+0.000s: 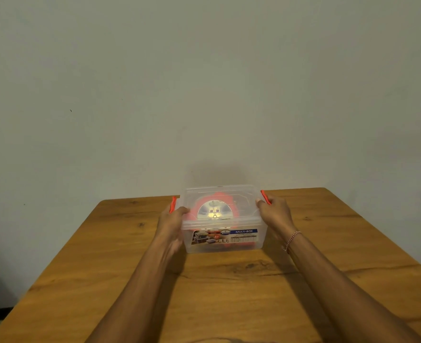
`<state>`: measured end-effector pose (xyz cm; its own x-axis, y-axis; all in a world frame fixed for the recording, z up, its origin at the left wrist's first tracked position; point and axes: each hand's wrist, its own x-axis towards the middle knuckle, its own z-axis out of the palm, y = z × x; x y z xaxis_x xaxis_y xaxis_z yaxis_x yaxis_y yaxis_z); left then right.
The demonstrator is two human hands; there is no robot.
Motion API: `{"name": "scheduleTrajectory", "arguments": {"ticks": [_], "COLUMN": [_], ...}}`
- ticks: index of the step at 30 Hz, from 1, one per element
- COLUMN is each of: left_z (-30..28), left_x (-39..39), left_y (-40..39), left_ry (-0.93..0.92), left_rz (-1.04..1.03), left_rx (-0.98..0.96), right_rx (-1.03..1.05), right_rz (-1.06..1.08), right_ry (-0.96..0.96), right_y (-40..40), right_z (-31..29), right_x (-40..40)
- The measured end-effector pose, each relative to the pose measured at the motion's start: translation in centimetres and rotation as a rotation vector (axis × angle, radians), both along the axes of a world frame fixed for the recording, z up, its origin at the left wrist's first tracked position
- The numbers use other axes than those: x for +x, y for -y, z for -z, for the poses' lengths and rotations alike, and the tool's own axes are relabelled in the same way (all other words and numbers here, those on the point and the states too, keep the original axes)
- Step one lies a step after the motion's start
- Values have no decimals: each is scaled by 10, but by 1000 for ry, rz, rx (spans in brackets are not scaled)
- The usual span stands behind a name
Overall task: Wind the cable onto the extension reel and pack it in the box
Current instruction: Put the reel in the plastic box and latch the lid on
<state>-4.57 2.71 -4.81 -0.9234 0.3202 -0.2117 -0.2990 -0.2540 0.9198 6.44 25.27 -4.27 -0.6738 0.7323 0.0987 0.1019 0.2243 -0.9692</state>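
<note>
A plain pale wall point(204, 82) fills the background, and in front of it stands a wooden table point(229, 293) with dark knots in the grain. The landmark is the clear plastic box point(223, 240), which sits toward the far edge of the table, close to the wall, with its clear lid point(244, 198) on. Inside the box, seen through the lid, lies the extension reel point(214, 210), orange with a shiny round face; the cable itself cannot be made out separately.

The left hand point(172, 220) grips the box's left end, fingers curled over the lid edge by the orange left latch point(172, 204). The right hand point(275, 212) holds the right end the same way, at the orange right latch point(266, 196); a thin bracelet point(291, 241) circles that wrist.

The step looks like securing the lid. Done well, both latches would be pressed evenly and together, with the box kept flat on the table so the lid seats squarely.

The label point(225, 236) on the box's near side reads "MULTI-BOX" and apparently "JOYO"; the smaller print is illegible.
</note>
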Motion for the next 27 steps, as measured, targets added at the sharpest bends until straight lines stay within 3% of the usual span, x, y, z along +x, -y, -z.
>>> {"name": "scheduleTrajectory", "arguments": {"ticks": [10, 15, 17, 27], "left_z": [-4, 1, 7, 11], "left_x": [0, 9, 14, -28], "left_y": [-2, -1, 2, 62], "left_ry": [-121, -221, -341, -471], "left_rz": [57, -22, -96, -285], "left_rx": [-63, -73, -153, -254], "right_rx": [62, 11, 8, 104], "right_rz": [28, 372, 388, -235], "right_ry": [12, -42, -62, -101], "right_y": [5, 23, 29, 78], "right_z": [-1, -2, -3, 10], "right_x": [1, 3, 1, -31]}}
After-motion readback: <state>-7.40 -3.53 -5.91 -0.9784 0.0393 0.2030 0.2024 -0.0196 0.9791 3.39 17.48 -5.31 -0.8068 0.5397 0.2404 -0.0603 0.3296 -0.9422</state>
